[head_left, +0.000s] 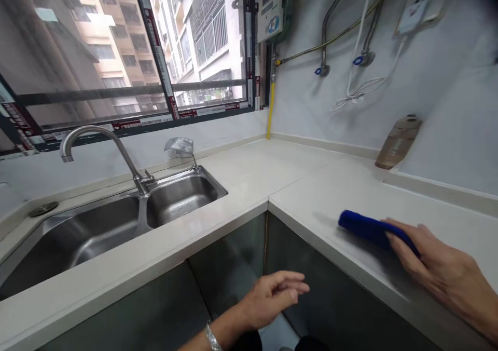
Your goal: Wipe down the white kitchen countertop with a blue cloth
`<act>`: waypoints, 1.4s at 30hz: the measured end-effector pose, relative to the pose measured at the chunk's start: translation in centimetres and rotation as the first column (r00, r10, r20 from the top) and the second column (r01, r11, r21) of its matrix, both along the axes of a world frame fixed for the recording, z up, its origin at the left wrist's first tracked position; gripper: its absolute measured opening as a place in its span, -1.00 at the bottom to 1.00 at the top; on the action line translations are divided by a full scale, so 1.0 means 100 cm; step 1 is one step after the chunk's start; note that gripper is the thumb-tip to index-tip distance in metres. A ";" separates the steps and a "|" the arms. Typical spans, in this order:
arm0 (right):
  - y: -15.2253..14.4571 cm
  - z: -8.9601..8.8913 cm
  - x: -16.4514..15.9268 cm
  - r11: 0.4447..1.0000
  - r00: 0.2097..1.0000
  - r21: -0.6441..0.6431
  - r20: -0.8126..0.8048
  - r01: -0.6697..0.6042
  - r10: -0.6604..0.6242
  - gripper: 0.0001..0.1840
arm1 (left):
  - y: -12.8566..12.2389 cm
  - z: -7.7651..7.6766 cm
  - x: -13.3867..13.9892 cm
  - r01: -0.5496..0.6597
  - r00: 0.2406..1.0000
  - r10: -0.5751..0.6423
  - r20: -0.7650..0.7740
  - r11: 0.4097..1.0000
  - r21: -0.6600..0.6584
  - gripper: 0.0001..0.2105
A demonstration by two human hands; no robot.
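Observation:
A dark blue folded cloth [363, 227] is held in my right hand [439, 260], pinched between thumb and fingers. It is tilted just above the white countertop [311, 195], close to the front edge on the right; whether its lower side touches the surface I cannot tell. My left hand [268, 299] hangs in the air in front of the corner cabinets, with nothing in it. Its fingers are loosely stretched and the thumb stands apart. A silver bracelet [212, 336] circles the left wrist.
A double steel sink [143, 211] with a curved faucet [101, 130] sits at left, beneath a window. A brown paper-like package [399, 140] leans on the right wall. A yellow pipe [271, 109] rises at the back corner. Hoses and a white cable [363, 86] hang above.

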State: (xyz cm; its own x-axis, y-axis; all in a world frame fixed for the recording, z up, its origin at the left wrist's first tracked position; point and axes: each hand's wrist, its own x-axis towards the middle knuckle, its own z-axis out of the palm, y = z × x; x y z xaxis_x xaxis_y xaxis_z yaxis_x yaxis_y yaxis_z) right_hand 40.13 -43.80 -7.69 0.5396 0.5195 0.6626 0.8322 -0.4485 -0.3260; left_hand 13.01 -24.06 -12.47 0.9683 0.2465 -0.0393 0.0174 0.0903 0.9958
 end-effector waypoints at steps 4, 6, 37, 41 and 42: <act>0.020 0.055 -0.014 0.982 0.971 0.187 -0.235 -0.005 0.050 -0.50 | -0.003 0.017 0.037 -0.091 0.989 0.106 0.101 0.985 -0.149 -0.35; 0.032 0.071 -0.025 0.957 0.900 0.284 -0.400 -0.058 0.173 -0.50 | -0.008 0.027 0.050 -0.105 0.982 0.135 0.132 0.971 -0.213 -0.31; 0.107 -0.050 0.050 0.914 0.878 0.123 -0.254 -0.387 0.406 -0.63 | 0.214 0.111 -0.067 -0.295 0.558 0.822 -0.109 0.320 0.901 -0.70; 0.109 -0.055 0.050 0.927 0.911 0.064 -0.168 -0.370 0.376 -0.62 | 0.203 0.116 -0.070 -0.133 0.536 0.844 -0.020 0.108 0.985 -0.37; 0.109 -0.056 0.051 0.928 0.915 0.058 -0.155 -0.368 0.372 -0.62 | 0.198 0.113 -0.066 -0.103 0.556 0.831 0.011 0.056 0.993 -0.28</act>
State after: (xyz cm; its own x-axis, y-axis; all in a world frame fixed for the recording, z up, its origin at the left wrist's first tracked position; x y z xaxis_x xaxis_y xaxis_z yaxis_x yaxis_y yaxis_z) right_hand 45.21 -32.91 -13.26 0.4122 0.6856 0.6000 0.8726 -0.1079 -0.4763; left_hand 6.36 -4.26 -1.14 0.4805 0.8404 0.2508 0.8217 -0.5313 0.2060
